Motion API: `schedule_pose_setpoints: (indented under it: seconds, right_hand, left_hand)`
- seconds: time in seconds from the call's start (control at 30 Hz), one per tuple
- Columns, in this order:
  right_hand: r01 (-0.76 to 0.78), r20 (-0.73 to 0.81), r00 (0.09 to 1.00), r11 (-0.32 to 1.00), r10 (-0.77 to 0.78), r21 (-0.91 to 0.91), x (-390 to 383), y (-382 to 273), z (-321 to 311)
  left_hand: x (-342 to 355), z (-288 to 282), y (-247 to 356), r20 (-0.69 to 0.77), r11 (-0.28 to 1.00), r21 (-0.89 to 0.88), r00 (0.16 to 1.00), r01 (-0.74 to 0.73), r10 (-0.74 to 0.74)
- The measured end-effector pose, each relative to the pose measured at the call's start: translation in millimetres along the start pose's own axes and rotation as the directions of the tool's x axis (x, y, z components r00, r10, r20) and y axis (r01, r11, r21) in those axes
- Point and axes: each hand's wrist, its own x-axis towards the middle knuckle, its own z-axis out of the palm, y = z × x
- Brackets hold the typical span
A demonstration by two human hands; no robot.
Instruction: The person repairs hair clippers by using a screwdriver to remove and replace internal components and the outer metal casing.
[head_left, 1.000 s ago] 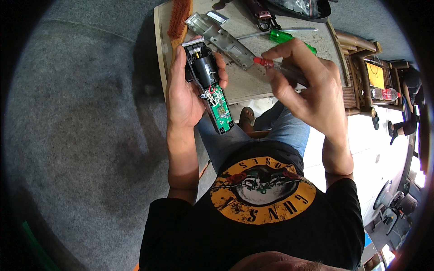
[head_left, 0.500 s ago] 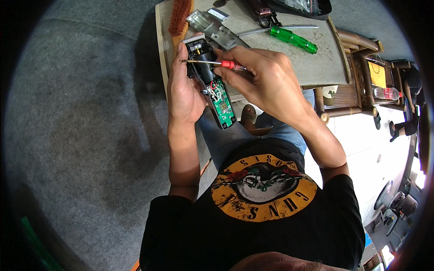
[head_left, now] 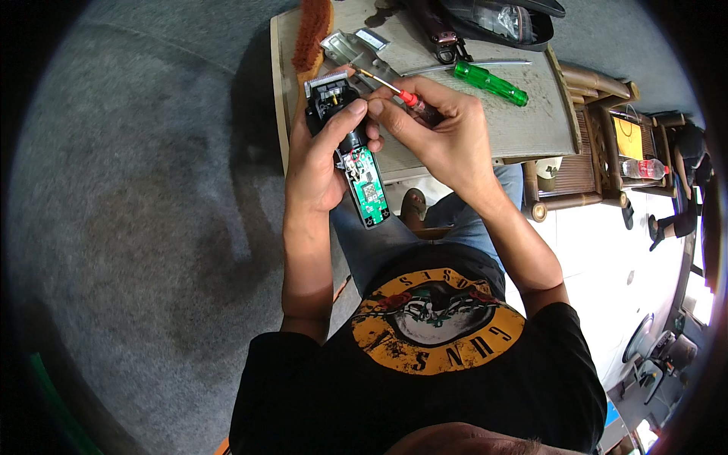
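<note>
My left hand (head_left: 311, 163) grips an opened black hair clipper (head_left: 326, 95), its metal blade at the top and its green circuit board (head_left: 370, 189) with wires showing below my thumb. My right hand (head_left: 447, 144) is closed on a small red-handled screwdriver (head_left: 409, 99), its thin shaft pointing up and left above the clipper's right side. My two thumbs nearly meet over the clipper. A grey plastic housing piece (head_left: 345, 47) lies just behind on the table.
The worn small table (head_left: 523, 133) also holds a wooden red-bristled brush (head_left: 309, 38), a green handle (head_left: 491, 84), a metal rod (head_left: 506, 62), another clipper (head_left: 436, 34) and a black case (head_left: 504, 26). Bamboo chairs (head_left: 576, 174), a bottle (head_left: 644, 169) and another person's leg (head_left: 667, 224) are at right.
My right hand has moved left to the clipper, and the screwdriver tip now points up above it. My left thumb has swung across onto the clipper's front.
</note>
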Motion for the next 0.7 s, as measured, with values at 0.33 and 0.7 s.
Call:
schedule_pose_setpoints:
  seconds: [0.33, 0.7]
  right_hand:
    - [0.012, 0.097, 0.995, 0.990, -0.025, 0.138, 0.2, 8.8, -5.5]
    - [0.092, 0.102, 0.991, 0.995, -0.089, -0.027, -4.1, 4.3, -12.3]
  left_hand:
    - [1.9, -3.9, 1.8, 0.032, 0.981, -0.175, 0.996, 0.086, -0.081]
    - [0.2, -1.5, 1.0, 0.005, 1.000, -0.008, 1.000, 0.028, -0.028]
